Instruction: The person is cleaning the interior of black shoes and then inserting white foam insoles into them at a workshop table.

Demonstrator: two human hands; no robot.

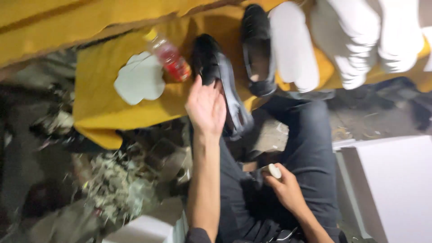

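Observation:
My left hand [206, 107] grips a black shoe [220, 81] from its left side, with the shoe lying over the edge of a yellow work surface [103, 108]. A second black shoe [258, 49] lies just to its right. Lower down, my right hand [283, 186] rests on my dark-trousered lap, fingers closed around a small white rounded object [273, 171]. A red bottle with a yellow cap [168, 56] lies on the yellow surface near the held shoe, next to a white cut-out piece [140, 78].
Several white shoe soles [351, 40] are stacked at the upper right. A white box [396, 184] stands at the right. Scraps and litter [121, 180] cover the floor at the lower left. Another white block [144, 229] sits at the bottom.

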